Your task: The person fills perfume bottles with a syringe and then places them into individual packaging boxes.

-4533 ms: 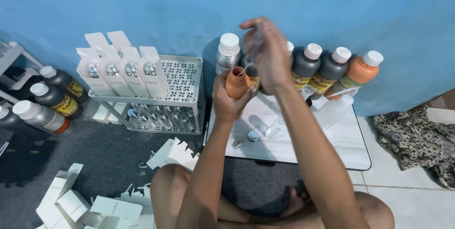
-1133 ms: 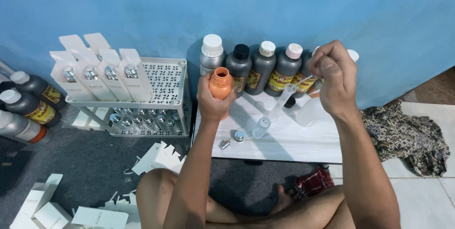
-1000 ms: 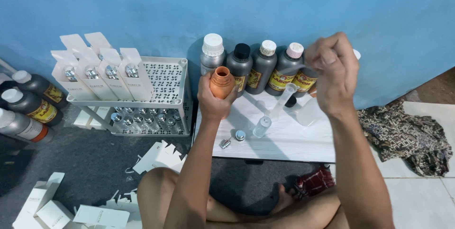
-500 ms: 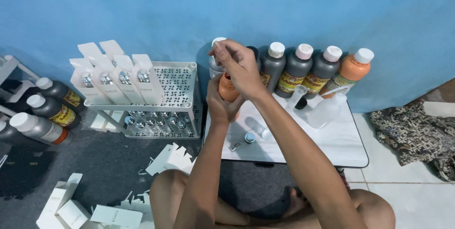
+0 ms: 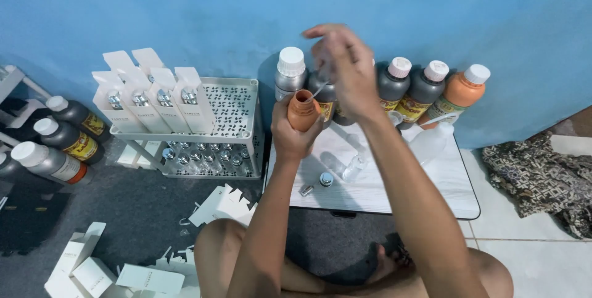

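Blue wall (image 5: 185, 8) behind, low white tabletop (image 5: 425, 187) below. My left hand (image 5: 295, 134) has its grip closed around a small open orange plastic bottle (image 5: 303, 110), held upright above the tabletop's left edge. My right hand (image 5: 345, 66), blurred, pinches a thin clear pipette (image 5: 317, 92) whose tip sits at the bottle mouth. To do this well, I judge, keep the bottle vertical and the tip centred. Dark capped bottles (image 5: 425, 91) line the wall.

Matt orange plastic bottle (image 5: 303, 110)

Orange bottle (image 5: 303, 110), blue wall (image 5: 246, 8), white perforated rack (image 5: 231, 103), patterned dark cloth (image 5: 542, 174)
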